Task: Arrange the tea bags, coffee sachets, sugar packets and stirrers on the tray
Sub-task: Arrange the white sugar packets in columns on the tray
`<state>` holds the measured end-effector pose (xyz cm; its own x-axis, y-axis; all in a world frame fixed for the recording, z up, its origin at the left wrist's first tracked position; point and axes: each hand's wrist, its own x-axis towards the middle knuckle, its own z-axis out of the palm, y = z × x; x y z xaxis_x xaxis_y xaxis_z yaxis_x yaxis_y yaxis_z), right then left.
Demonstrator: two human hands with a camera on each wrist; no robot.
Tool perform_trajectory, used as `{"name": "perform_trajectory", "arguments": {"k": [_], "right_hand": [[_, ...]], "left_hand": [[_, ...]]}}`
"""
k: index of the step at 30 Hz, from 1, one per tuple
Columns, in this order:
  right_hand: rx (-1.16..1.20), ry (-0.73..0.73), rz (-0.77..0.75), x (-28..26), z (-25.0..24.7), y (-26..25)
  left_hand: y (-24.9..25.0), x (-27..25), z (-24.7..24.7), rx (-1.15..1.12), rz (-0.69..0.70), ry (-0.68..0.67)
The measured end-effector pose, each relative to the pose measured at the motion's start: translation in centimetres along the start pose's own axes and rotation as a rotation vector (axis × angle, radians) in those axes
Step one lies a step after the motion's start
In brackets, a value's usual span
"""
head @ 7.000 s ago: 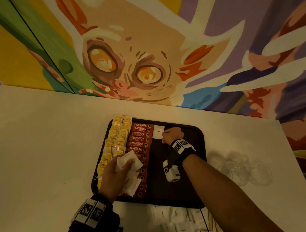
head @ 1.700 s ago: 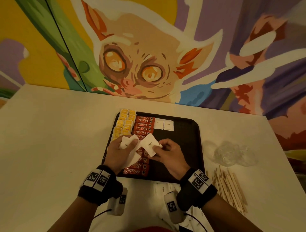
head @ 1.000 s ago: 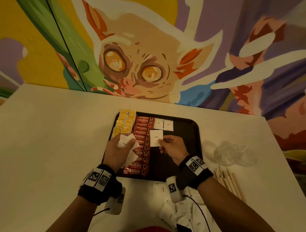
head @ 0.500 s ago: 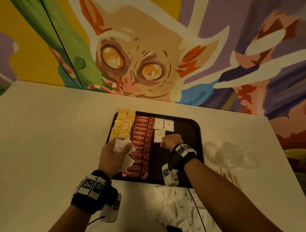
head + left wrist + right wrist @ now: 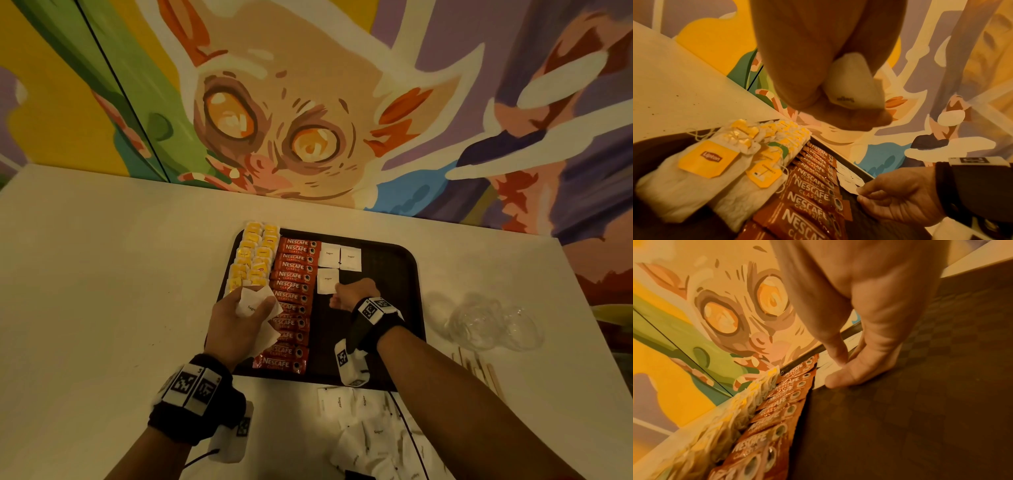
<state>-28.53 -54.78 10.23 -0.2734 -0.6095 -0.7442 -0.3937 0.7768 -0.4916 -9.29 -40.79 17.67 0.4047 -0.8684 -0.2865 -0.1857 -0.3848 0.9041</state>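
Head view: clear plastic bag (image 5: 493, 325), perhaps, right of tray (image 5: 394, 274).

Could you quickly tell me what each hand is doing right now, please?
Left hand: grips a bunch of sugar packets above the tray.
Right hand: pinches the third sugar packet at its edge, on the tray.

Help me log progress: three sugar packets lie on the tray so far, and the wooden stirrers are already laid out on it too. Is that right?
Not quite. The three sugar packets do lie on the tray, but the wooden stirrers are not on it: the head view shows them on the table, off the tray's right side.
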Motion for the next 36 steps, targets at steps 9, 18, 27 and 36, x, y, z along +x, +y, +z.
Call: {"name": "perform_trajectory", "arguments": {"k": [9, 18, 27, 36], "right_hand": [[-0.034, 0.034, -0.003, 1.5, 1.3, 0.5], [0.060, -0.033, 0.017, -0.5, 0.3, -0.5], [0.050, -0.034, -0.056, -3.5, -0.8, -0.3], [0.134, -0.356, -0.448, -10.4, -0.9, 0.5]], "left_hand": [[-0.3, 0.2, 0.2, -0.013, 0.012, -0.010], [-0.5, 0.3, 0.2, -0.003, -0.006, -0.011], [0.0, 0.0, 0.2, -0.071, -0.006, -0.068], [1.6, -1.3, 0.8, -0.132, 0.010, -0.110]]}}
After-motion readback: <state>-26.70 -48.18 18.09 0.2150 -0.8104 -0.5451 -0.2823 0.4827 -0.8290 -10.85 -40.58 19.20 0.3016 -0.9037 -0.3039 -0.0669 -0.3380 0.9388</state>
